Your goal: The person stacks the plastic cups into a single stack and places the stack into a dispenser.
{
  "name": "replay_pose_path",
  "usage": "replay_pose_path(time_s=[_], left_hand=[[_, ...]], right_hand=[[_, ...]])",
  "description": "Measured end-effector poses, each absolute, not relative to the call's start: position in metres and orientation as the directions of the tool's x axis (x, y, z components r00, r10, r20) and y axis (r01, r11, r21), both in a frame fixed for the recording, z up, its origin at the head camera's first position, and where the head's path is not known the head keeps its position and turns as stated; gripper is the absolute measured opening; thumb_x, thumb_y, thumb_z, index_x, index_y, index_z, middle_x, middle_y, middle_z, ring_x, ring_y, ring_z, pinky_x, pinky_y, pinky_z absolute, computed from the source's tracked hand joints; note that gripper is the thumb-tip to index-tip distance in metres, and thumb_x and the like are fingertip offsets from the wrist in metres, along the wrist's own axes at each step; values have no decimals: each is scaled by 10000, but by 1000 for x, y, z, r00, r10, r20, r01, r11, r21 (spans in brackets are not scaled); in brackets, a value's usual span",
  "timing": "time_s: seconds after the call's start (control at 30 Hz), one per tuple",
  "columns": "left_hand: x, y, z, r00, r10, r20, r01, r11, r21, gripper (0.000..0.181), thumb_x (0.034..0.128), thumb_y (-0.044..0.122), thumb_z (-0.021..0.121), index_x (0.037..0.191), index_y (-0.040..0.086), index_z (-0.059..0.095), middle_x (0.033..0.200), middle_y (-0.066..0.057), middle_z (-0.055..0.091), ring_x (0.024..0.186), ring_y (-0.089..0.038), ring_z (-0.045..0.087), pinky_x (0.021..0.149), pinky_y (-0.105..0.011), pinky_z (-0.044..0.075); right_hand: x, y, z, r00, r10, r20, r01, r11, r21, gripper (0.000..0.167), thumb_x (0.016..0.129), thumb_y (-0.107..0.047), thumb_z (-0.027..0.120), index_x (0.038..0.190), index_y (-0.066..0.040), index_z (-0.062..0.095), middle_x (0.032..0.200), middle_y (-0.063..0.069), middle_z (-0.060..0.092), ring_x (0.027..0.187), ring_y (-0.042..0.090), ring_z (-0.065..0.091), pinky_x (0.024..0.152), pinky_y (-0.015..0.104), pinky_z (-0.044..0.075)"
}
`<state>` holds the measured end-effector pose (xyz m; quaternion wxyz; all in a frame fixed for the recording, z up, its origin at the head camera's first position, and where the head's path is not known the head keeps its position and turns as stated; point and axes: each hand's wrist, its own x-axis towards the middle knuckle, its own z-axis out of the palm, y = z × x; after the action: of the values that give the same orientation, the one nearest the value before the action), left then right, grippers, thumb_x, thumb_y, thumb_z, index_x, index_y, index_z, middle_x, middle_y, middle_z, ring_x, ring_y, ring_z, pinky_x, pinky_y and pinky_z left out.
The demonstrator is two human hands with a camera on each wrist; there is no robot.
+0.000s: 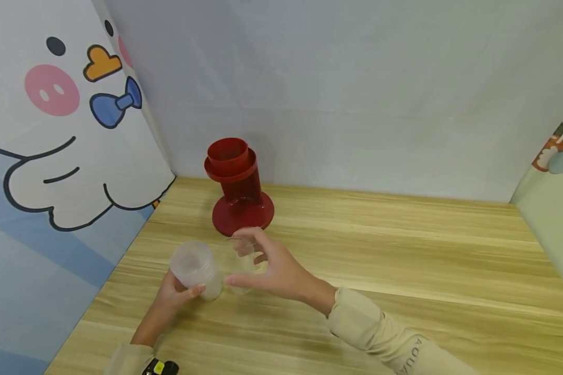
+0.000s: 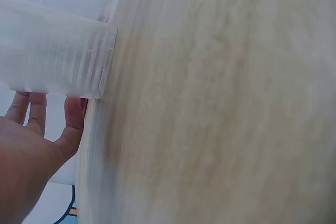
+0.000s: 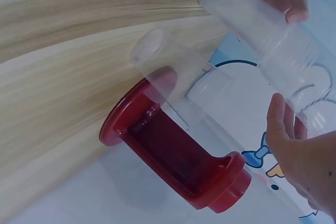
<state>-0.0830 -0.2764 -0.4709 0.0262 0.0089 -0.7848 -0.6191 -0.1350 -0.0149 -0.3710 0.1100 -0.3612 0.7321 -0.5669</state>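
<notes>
My left hand (image 1: 175,297) grips a stack of clear plastic cups (image 1: 197,265), thumb on the near side. The left wrist view shows the stack's ridged rims (image 2: 97,59) beside the fingertips. A single clear cup (image 3: 173,72) stands on the table, in front of the red holder, in the right wrist view. Over the table just right of the stack, my right hand (image 1: 279,268) has its fingers and thumb spread apart. In the right wrist view, those fingers (image 3: 278,121) are near the rim end of the stack. Whether they touch it is unclear, because the cups are see-through.
A red holder (image 1: 239,203) with a round base, upright body and ringed top stands at the back left of the wooden table (image 1: 403,250). A pale cloth wall (image 1: 333,94) rises behind. A cartoon-printed cloth (image 1: 51,156) borders the left side.
</notes>
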Motion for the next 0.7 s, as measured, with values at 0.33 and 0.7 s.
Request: replay_pose_path(time_s=[0.33,0.7], left_hand=[[-83,-277,-471,-999,-38,35,26,221,975,654,818,2,656,1365,-12,298,1185,-41,471,1023,-72,523,851,-188,419],[-83,-277,-471,-999,-41,33,23,224,974,657,815,-2,657,1362,-16,294,1183,-57,459,1017,-75,520,849,-190,425]], right_hand=[[-138,-20,-360,-699,-654,289,-430,61,-901,620,786,-229,772,1309,-209,441,1200,-39,568,1073,94,539,833,337,481],[-145,-26,-345,-697,-628,346,-470,35,-882,616,770,-199,786,1286,-156,451,1136,-41,591,1037,84,549,810,370,492]])
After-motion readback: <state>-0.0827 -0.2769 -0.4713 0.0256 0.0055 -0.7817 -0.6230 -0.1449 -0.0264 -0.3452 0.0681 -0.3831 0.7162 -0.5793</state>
